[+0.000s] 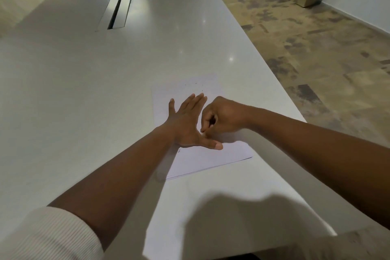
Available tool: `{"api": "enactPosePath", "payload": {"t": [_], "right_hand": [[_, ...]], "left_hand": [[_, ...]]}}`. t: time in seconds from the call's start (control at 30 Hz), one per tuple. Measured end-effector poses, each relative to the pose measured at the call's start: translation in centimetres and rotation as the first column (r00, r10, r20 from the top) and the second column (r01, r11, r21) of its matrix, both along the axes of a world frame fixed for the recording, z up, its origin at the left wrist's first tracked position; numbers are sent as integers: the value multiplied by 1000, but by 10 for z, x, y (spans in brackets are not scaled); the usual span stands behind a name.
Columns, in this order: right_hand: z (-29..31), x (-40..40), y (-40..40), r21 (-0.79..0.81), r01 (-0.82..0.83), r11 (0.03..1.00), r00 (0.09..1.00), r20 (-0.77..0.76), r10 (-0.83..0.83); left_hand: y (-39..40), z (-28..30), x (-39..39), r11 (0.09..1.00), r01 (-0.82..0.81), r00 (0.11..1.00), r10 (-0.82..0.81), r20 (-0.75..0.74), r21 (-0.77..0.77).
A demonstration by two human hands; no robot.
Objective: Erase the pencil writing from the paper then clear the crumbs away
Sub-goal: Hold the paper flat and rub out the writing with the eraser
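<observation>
Head view: my left hand presses flat, fingers spread, on the paper near the white table's right edge. My right hand curls tight beside it; what it grips is hidden. Dark crumbs dot the paper's far end.

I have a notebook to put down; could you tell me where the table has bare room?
The table is bare left of the paper, up to the cable slot, and beyond the paper's far edge. The paper is crowded: left hand flat on it, right hand curled beside.
</observation>
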State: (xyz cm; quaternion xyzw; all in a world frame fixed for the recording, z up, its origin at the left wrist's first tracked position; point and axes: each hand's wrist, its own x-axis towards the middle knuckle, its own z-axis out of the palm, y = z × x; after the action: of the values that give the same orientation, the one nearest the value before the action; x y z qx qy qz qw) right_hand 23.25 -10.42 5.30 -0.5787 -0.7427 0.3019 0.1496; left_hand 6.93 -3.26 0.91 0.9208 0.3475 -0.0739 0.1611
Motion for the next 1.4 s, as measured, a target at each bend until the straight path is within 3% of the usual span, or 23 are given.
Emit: {"api": "enactPosePath", "payload": {"t": [0.23, 0.4, 0.6, 0.8, 1.03, 1.4], "right_hand": [[4, 10, 25, 190, 176, 966, 984, 2, -180], [0, 19, 34, 104, 254, 962, 965, 38, -259], [-2, 24, 44, 53, 374, 926, 926, -73, -369], [-2, 27, 54, -40, 349, 936, 937, -6, -350], [0, 27, 59, -74, 335, 939, 942, 10, -335], [-1, 25, 55, 14, 260, 965, 966, -9, -260]], "left_hand": [[-1, -1, -2, 1000, 7, 999, -7, 37, -6], [1, -1, -1, 1000, 6, 1000, -6, 25, 1], [3, 0, 0, 999, 7, 1000, -8, -28, -40], [6, 0, -2, 999, 16, 1000, -16, -11, -45], [26, 8, -1, 991, -105, 979, 87, 182, 89], [39, -3, -5, 988, -150, 987, 148, 60, 35]]}}
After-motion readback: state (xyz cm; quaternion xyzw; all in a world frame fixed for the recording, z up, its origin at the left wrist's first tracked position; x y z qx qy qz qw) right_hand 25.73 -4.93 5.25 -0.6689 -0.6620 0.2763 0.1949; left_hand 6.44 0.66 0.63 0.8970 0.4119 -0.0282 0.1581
